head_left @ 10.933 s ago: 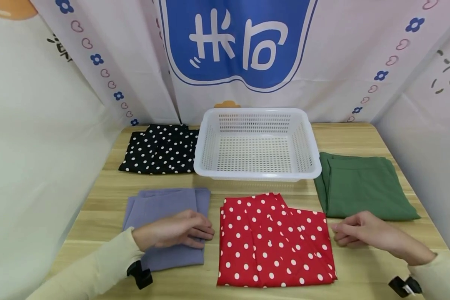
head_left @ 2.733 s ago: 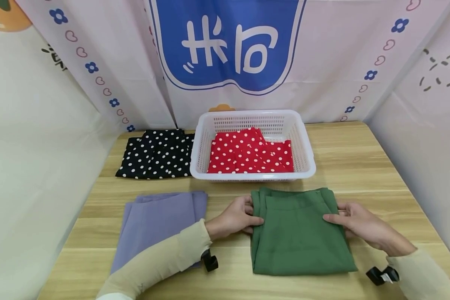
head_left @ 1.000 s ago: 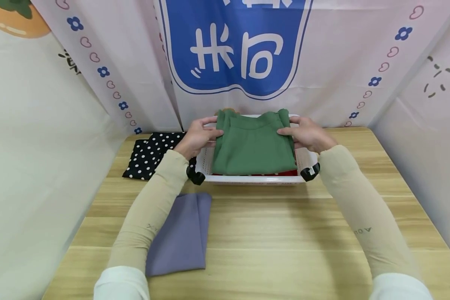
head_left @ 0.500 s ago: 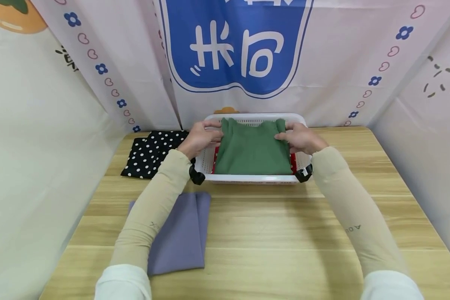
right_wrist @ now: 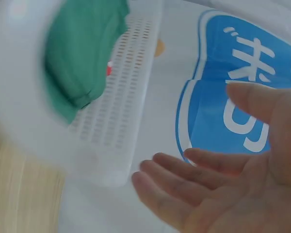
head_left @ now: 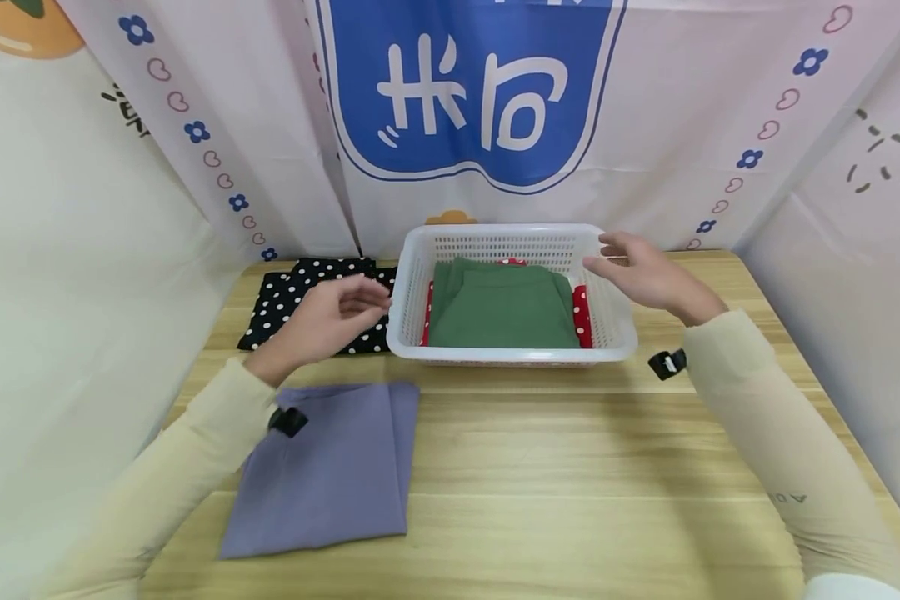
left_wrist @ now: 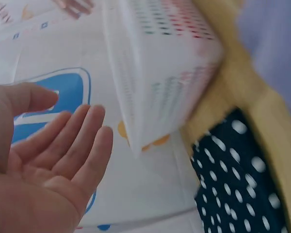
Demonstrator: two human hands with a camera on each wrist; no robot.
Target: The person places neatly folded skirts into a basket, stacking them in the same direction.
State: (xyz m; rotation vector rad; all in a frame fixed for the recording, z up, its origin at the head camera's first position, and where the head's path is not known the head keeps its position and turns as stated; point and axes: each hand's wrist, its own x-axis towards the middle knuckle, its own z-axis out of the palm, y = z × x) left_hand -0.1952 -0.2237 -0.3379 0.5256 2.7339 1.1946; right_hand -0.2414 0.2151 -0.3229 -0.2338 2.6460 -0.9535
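Folded green cloth (head_left: pixel 506 308) lies in the white perforated basket (head_left: pixel 513 356), on top of a red polka-dot cloth (head_left: pixel 582 317) whose edges show at the sides. Just left of the basket, my left hand (head_left: pixel 322 321) hangs in the air above the black polka-dot cloth (head_left: pixel 273 304), holding nothing. At the basket's right rim my right hand (head_left: pixel 648 275) is raised, with nothing in it. Both wrist views show the palms with fingers loosely extended, the left hand (left_wrist: pixel 58 155) and the right hand (right_wrist: pixel 218 179) each apart from any cloth.
A folded purple-grey cloth (head_left: pixel 330 475) lies on the wooden table (head_left: pixel 570 483) at the front left. Behind the basket hangs a white curtain with a blue printed sign (head_left: pixel 472 92). Pale fabric walls (head_left: pixel 60 292) stand at both sides.
The red cloth, then the green cloth, went from the table into the basket. In the last half second both hands let go of the green cloth and drew apart, outward from the basket.
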